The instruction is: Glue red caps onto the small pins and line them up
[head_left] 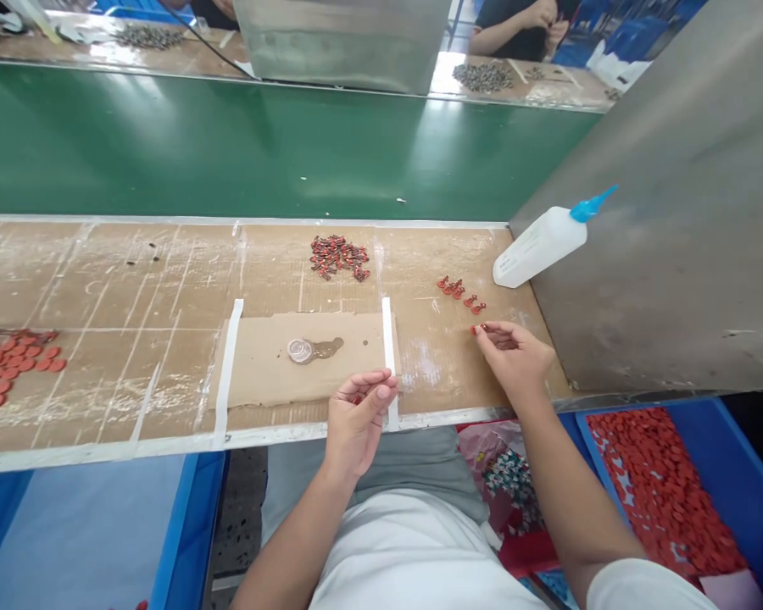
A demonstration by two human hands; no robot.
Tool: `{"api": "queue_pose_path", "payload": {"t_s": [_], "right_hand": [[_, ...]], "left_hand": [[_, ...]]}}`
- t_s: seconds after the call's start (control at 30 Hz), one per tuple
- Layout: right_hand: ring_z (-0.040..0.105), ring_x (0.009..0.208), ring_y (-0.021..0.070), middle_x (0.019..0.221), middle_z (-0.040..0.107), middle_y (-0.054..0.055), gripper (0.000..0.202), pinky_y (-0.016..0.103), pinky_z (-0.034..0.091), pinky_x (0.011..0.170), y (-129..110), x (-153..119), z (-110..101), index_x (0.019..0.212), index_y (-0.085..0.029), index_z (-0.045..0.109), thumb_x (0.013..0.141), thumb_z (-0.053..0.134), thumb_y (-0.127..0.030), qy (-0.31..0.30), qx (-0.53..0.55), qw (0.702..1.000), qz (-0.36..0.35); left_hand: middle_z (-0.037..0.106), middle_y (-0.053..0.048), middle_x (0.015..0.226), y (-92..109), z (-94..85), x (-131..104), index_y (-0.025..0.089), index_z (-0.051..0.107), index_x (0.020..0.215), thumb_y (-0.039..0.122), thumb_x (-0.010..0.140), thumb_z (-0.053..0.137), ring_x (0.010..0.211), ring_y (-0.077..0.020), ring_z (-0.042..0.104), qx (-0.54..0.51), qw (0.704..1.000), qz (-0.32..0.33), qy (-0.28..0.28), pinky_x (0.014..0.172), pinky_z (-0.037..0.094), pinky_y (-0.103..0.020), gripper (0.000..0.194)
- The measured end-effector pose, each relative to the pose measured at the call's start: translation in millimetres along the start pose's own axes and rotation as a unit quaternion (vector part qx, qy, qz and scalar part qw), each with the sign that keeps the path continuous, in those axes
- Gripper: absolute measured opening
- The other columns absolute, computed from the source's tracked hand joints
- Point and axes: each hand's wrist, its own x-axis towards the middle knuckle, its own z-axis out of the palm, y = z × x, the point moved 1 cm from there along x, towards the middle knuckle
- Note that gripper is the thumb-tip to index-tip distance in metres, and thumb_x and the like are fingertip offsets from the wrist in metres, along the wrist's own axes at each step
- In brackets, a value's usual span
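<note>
The right hand [520, 363] reaches to the right part of the counter [133, 296], its fingers pinching a small red piece [474, 329] at the near end of a short row of red pieces [461, 291]. The left hand [356, 419] is above the counter's near edge, by the right strip of white tape [387, 330]; its thumb and fingers are drawn together, but I cannot tell whether anything is between them.

Left of that tape lies a cardboard sheet [267, 381], with a small clear dish [300, 351] on it and a brown smear [326, 347] just to the dish's right. A heap of small red and dark parts [338, 257] sits beyond the sheet, on the far side. Red discs [13, 364] are piled at the far left end. A white bottle [540, 246] with a blue nozzle [591, 206] stands tilted to the right beside the metal panel [667, 220]. Below the counter at right, a blue bin [725, 449] holds many red parts [667, 491].
</note>
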Motion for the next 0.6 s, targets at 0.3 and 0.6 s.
{"api": "queue_pose_path", "payload": {"t_s": [0.3, 0.6], "right_hand": [[0.070, 0.067, 0.0175, 0.073, 0.074, 0.001, 0.022, 0.028, 0.052, 0.069, 25, 29, 1, 0.094, -0.022, 0.072, 0.080, 0.066, -0.038, -0.006, -0.178, 0.984, -0.024], [0.060, 0.056, 0.0111, 0.082, 0.074, 0.002, 0.023, 0.025, 0.049, 0.056, -47, -27, -20, 0.102, -0.023, 0.071, 0.080, 0.072, -0.029, -0.005, -0.019, 0.989, -0.145]], "left_hand": [[0.075, -0.006, 0.093, 5, 5.4, 1, 0.014, 0.074, 0.081, 0.033, 0.080, 0.072, 0.086, -0.0122, 0.071, -0.051, 0.998, -0.033, -0.005, 0.081, 0.057, -0.020, 0.019], [0.068, -0.018, 0.118, 16, 22.4, 5, 0.006, 0.070, 0.106, 0.042, 0.090, 0.049, 0.119, -0.0275, 0.061, -0.167, 0.977, -0.102, -0.083, 0.105, 0.047, -0.038, 0.044]]}}
